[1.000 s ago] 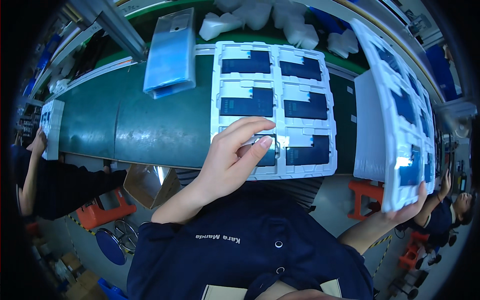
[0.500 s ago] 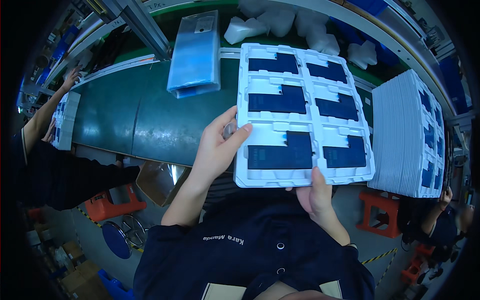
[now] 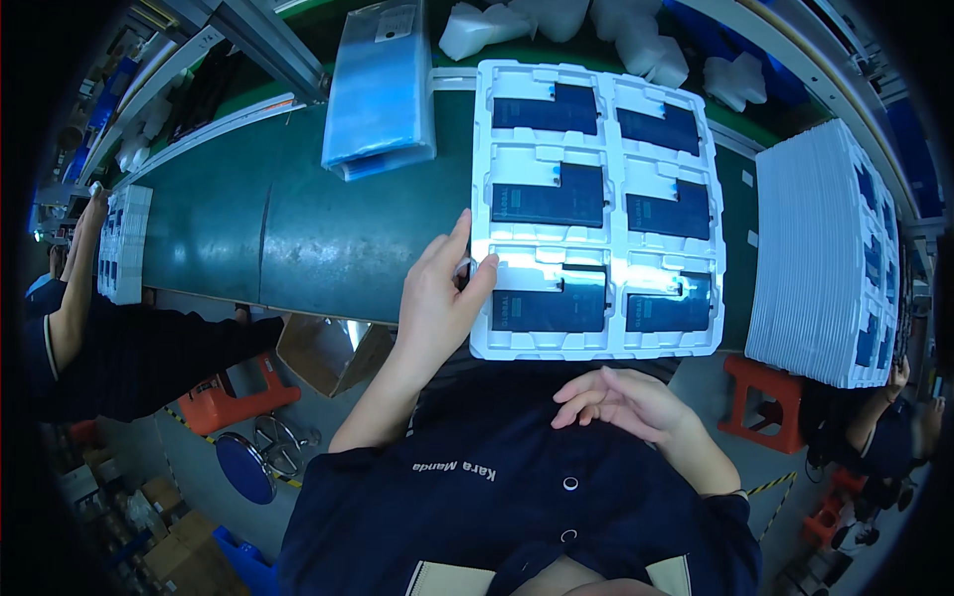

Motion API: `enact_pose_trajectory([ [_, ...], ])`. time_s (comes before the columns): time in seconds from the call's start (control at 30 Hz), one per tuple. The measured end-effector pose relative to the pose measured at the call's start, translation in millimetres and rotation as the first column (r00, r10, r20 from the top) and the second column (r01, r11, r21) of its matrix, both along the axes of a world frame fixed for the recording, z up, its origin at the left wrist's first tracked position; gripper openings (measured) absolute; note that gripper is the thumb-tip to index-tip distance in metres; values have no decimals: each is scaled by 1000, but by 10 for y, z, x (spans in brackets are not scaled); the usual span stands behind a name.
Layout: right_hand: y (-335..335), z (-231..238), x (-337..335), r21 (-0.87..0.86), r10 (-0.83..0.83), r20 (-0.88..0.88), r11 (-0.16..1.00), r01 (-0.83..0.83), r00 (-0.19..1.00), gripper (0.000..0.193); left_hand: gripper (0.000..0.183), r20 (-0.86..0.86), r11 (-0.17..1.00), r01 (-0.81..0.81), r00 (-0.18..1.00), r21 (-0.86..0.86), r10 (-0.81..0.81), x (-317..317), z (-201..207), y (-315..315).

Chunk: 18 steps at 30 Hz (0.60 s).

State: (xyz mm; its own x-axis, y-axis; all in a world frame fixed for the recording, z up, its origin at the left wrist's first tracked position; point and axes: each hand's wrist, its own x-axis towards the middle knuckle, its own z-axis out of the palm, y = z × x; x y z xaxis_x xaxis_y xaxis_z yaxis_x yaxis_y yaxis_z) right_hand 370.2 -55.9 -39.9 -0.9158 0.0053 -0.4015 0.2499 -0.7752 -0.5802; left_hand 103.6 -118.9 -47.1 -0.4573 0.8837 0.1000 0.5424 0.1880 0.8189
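A white moulded plastic tray point(image 3: 613, 214) lies before me at the near edge of the green workbench point(image 3: 298, 238). Each of its several compartments holds a flat black L-shaped battery pack point(image 3: 545, 206). My left hand point(image 3: 437, 288) grips the tray's left edge, thumb on the rim and the other fingers along the side, partly hidden. Something small and shiny shows between thumb and fingers; I cannot make out what. Just below the tray's near edge, my right hand point(image 3: 626, 402) is apart from it, holding nothing, its fingers loosely stretched toward the left.
At right stands a tall stack of similar trays point(image 3: 807, 263). Clear bluish plastic bags point(image 3: 378, 94) lie behind the bench's middle, near white foam pieces point(image 3: 636, 40). A co-worker's arm point(image 3: 75, 288) reaches to another tray stack point(image 3: 124, 243) at far left. Orange stools point(image 3: 760, 402) stand below.
My right hand has let go of the tray's near edge and drawn back toward me. The tray has straightened and lies slightly farther off; my left hand stays on it.
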Motion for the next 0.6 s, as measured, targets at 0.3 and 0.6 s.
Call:
enact_pose_trajectory([
  [0.3, -81, 504, -946, 432, -576, -213, 669, 605, 789, 33, 55, 830, 803, -269, 354, 531, -430, 177, 559, -45],
  [0.6, 160, 247, -835, 573, -544, -274, 571, 589, 793, 17, 56, 657, 827, -158, 693, 539, -296, 66, 355, -107],
])
